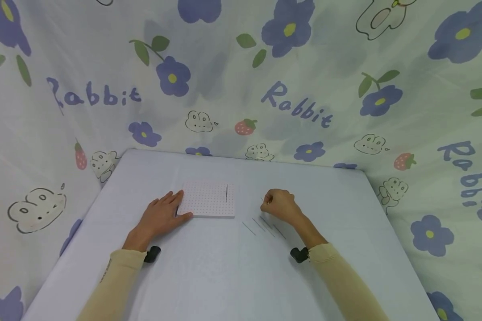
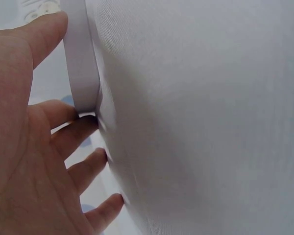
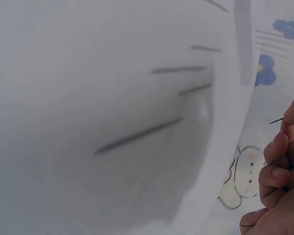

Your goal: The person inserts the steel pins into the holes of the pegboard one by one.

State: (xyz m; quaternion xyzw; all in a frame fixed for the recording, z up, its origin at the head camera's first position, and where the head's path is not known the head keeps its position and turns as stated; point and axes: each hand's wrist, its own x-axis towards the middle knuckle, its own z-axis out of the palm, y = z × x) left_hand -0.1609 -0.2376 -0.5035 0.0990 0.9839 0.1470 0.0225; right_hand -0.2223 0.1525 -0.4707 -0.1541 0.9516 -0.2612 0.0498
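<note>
A white pegboard dotted with rows of small holes lies flat on the table. Against its left side rests my left hand, fingers spread and thumb at the front edge; the left wrist view shows the thumb beside the board's side wall. My right hand is to the right of the board, above the table. Between thumb and forefinger it pinches a thin dark needle-like rod. Something thin and dark stands up near the board's right end. Several loose rods lie by the right hand.
The table wears a smooth white cover. Behind and beside it hangs a cloth printed with flowers and rabbits. Each wrist bears a small black camera, the left one and the right one.
</note>
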